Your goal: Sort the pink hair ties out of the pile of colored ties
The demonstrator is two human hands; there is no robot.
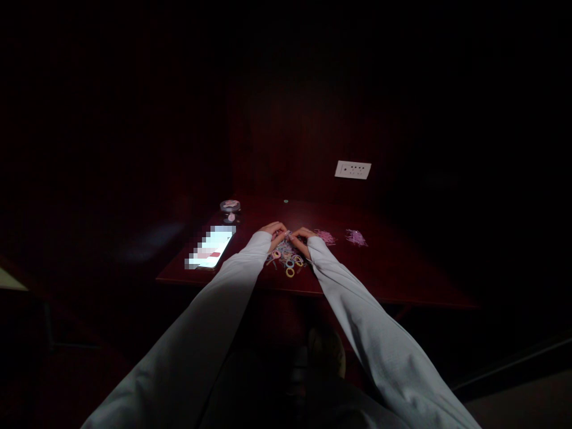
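Note:
A mixed pile of small colourful hair ties (288,261), with yellow, pink and blue rings among them, lies on the dark red table. Over its far side my left hand (273,229) and my right hand (304,235) meet, their fingertips almost touching. The fingers of both are bent into a pinch around something small and pale, too tiny to name. Just right of my right hand is a heap of thin pink pieces (325,237). Farther right sits a heap of thin purple pieces (356,238).
A lit phone (212,249) lies at the table's left side, with a clear lidded jar (230,211) behind it. One small green ring (286,201) rests near the back wall. A white socket plate (353,170) is on that wall. The surroundings are very dark.

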